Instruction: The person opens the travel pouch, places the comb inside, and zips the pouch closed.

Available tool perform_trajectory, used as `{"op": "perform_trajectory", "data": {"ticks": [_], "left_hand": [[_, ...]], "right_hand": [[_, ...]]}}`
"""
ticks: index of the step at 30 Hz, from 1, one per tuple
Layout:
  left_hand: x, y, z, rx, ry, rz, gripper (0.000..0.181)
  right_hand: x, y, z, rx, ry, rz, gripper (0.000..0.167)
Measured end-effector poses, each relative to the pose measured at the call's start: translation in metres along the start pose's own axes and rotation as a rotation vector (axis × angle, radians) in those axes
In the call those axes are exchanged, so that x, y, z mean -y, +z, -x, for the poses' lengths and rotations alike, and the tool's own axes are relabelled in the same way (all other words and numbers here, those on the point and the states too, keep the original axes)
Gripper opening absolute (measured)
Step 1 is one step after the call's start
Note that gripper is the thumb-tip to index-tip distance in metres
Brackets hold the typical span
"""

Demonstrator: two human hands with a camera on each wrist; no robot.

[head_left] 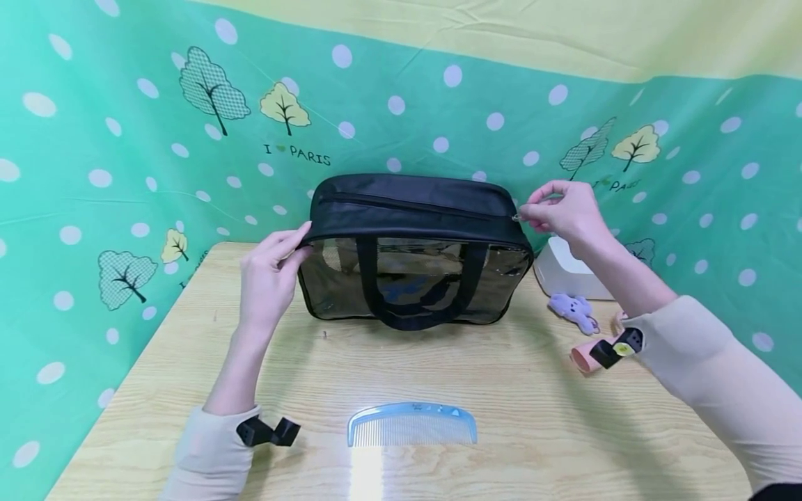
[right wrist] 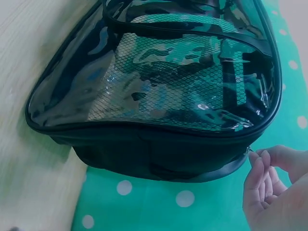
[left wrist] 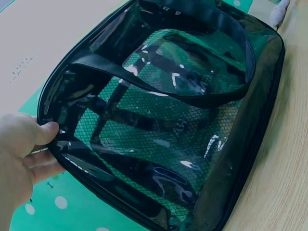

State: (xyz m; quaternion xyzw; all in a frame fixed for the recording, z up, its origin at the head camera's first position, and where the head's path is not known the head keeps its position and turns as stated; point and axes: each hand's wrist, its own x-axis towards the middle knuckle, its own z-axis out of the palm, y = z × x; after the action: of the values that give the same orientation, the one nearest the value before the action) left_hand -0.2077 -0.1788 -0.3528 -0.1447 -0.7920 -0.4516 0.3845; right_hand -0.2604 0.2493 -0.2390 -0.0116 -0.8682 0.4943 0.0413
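Note:
A black bag (head_left: 413, 223) with a see-through front and a looped black handle stands upright at the back of the table, its top zipper line running across. My left hand (head_left: 269, 268) grips the bag's upper left corner, thumb on the front edge in the left wrist view. At the upper right end, my right hand (head_left: 567, 212) pinches the small metal zipper pull (head_left: 516, 218) between thumb and fingertips. In the right wrist view the pull (right wrist: 249, 150) sits at the bag's side edge. Mesh shows through the clear panel (left wrist: 159, 115).
A light blue comb (head_left: 412, 416) lies near the front of the wooden table (head_left: 313, 376). Right of the bag are a white box-like object (head_left: 567, 268), a purple plush figure (head_left: 573, 311) and a pink cylinder (head_left: 585, 356), partly behind the right wrist. A patterned green cloth hangs behind.

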Motion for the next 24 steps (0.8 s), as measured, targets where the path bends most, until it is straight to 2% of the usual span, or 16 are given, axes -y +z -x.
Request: {"op": "perform_trajectory", "data": {"ticks": [10,14,18,21,24], "left_hand": [[0.001,0.001,0.0,-0.007,0.024,-0.03,0.038],[0.001,0.0,0.001,-0.01,0.022,-0.035,0.038],[0.001,0.0,0.001,-0.016,0.02,-0.037,0.038],[0.001,0.0,0.001,-0.017,0.016,-0.031,0.038],[0.0,0.001,0.001,-0.012,0.011,-0.021,0.038]], "right_hand": [[0.036,0.007,-0.006,0.062,-0.024,0.155,0.022],[0.049,0.014,-0.009,0.083,-0.016,0.177,0.02],[0.058,0.02,-0.009,0.091,-0.043,0.214,0.02],[0.064,0.022,-0.007,0.098,-0.075,0.276,0.021],[0.071,0.019,-0.007,0.136,-0.099,0.392,0.022]]}}
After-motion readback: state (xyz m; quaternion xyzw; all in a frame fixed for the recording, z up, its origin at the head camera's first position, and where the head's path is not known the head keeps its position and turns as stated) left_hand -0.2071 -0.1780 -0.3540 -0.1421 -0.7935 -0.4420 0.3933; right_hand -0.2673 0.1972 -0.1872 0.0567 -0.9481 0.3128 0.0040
